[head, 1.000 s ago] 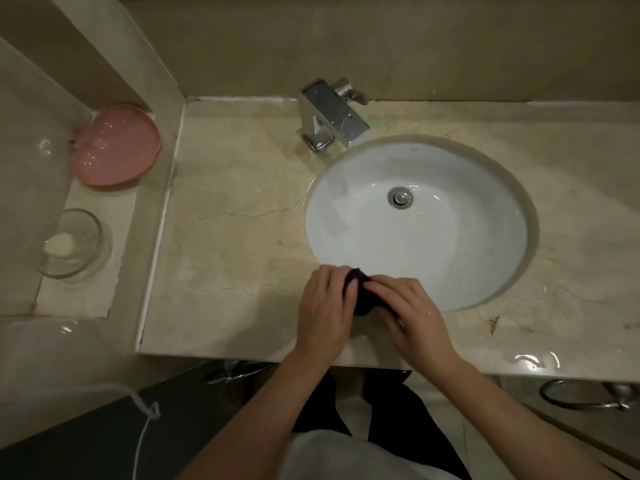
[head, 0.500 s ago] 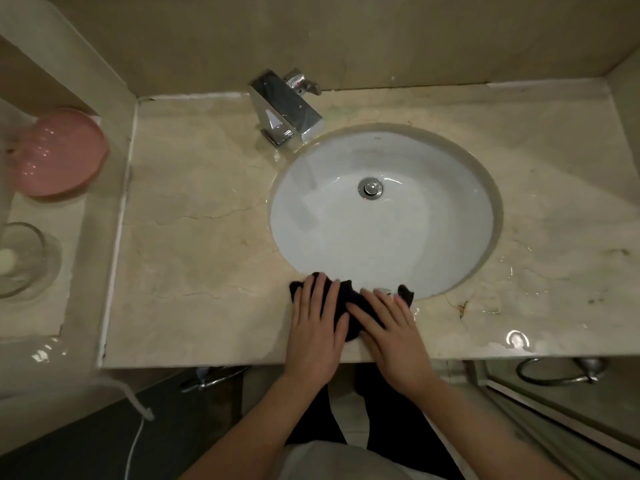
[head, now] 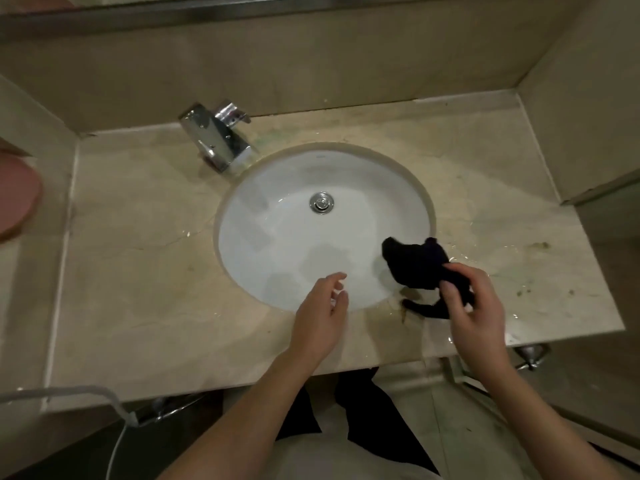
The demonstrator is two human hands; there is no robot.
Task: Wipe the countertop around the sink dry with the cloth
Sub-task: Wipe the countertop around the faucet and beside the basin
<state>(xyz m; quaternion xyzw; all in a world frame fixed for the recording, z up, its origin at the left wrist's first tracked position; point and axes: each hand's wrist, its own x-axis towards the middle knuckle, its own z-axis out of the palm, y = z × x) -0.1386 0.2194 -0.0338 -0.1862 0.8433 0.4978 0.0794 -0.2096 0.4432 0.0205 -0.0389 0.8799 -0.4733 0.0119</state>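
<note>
My right hand (head: 474, 306) pinches the dark cloth (head: 417, 263) at the sink (head: 277, 237) rim, hiding part of it; my left hand (head: 320, 318) hovers, fingers loosely spread.

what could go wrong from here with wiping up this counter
The right hand holds the dark cloth bunched, partly over the sink rim, so a loose grip could drop it into the basin. A bunched cloth may just smear the puddles on the countertop right of the sink.

Faucet (head: 218, 142) behind sink (head: 277, 244)
</note>
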